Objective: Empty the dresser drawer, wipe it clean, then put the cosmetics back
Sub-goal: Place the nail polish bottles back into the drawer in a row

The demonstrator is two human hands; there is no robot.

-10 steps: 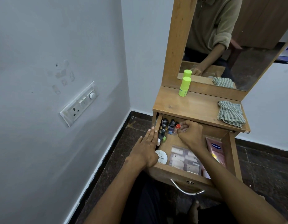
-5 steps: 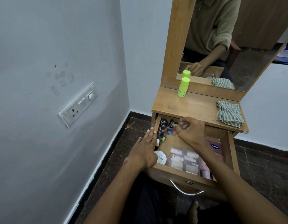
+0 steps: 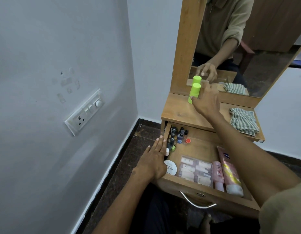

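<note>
The drawer (image 3: 197, 149) stands pulled out below the dresser top (image 3: 178, 112), its cosmetics lying between your two arms. Your left hand (image 3: 154, 159) rests flat on the drawer's left wall, fingers straight and together, holding nothing. Your right hand (image 3: 205, 102) is up over the dresser top, fingers spread around the lime-green bottle (image 3: 194, 92) that stands upright against the mirror (image 3: 247, 48); the thumb tip touches the bottle's lower part, but you cannot tell whether the hand has closed on it.

Just beside your left fingers, small nail polish bottles (image 3: 176, 135) crowd the drawer's back left corner, with an orange-capped one (image 3: 187, 141) a little apart to their right. A round white jar (image 3: 171, 167) sits by your left palm at the front left. Next to it lies a clear pouch of sachets (image 3: 195, 169), then a small pink bottle (image 3: 217, 174) and a pink tube (image 3: 230, 173) along the right side.

A striped cloth (image 3: 243, 121) lies folded on the right end of the dresser top.
</note>
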